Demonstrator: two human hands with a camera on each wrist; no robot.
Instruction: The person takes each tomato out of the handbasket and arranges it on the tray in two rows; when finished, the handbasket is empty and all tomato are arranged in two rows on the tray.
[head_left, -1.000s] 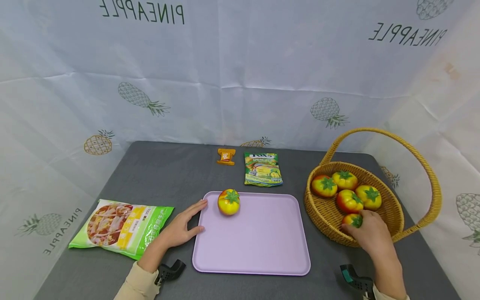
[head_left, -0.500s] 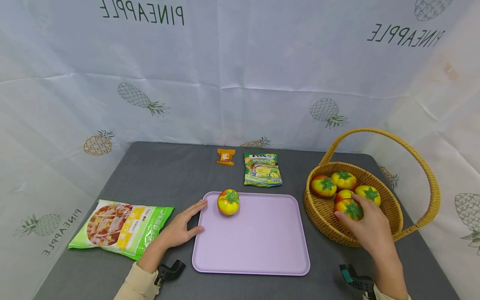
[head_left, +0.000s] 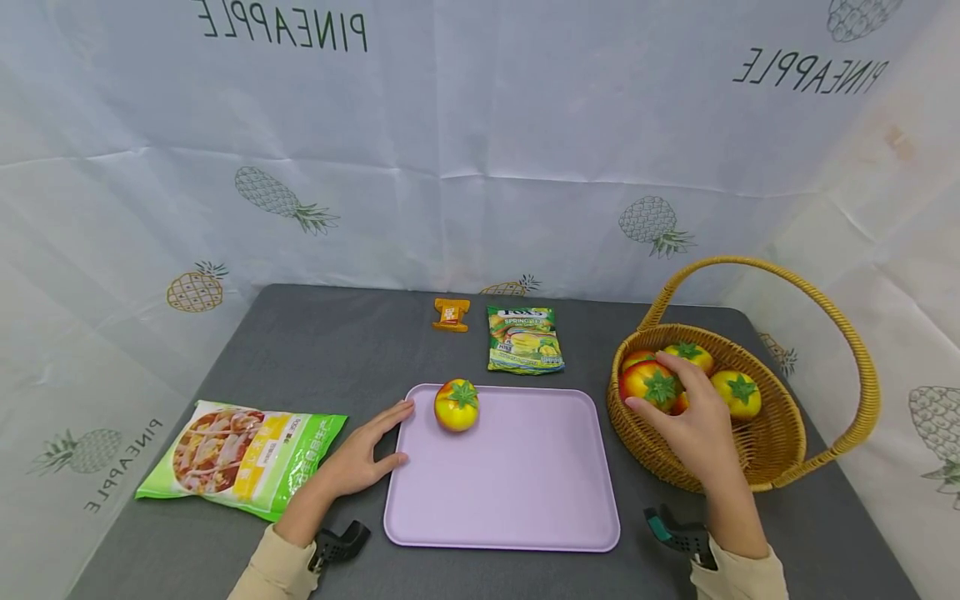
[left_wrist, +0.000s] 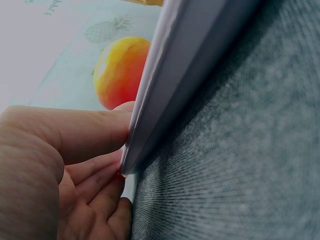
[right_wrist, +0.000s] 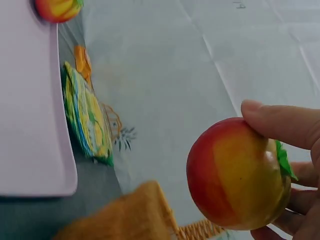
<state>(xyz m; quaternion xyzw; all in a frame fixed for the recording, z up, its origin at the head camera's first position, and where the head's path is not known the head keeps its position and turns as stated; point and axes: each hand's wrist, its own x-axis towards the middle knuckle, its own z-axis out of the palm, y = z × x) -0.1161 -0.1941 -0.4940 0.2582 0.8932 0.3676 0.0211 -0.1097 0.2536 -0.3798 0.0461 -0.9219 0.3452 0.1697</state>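
Observation:
My right hand [head_left: 696, 421] holds a red-and-yellow tomato [head_left: 649, 385] with a green leafy top between thumb and fingers, over the left side of the wicker basket [head_left: 652, 462]. In the right wrist view, the same tomato [right_wrist: 237, 175] shows its smooth side. More tomatoes, such as one on the right [head_left: 737, 395], lie in the basket, some partly hidden. My left hand [head_left: 363, 454] touches the left edge of the lilac tray [head_left: 517, 492] with thumb and fingertips. A single tomato [head_left: 456, 406] sits on the tray near its upper left corner.
A green food bag [head_left: 240, 457] lies left of the tray, close to my left forearm. Behind the tray are a green candy packet [head_left: 525, 340] and a small orange wrapped snack [head_left: 452, 315]. The basket's tall handle [head_left: 862, 367] arches over its right side.
My right hand has lifted the tomato from the front of the basket and carried it left and away from me. The left hand stays at the tray's edge.

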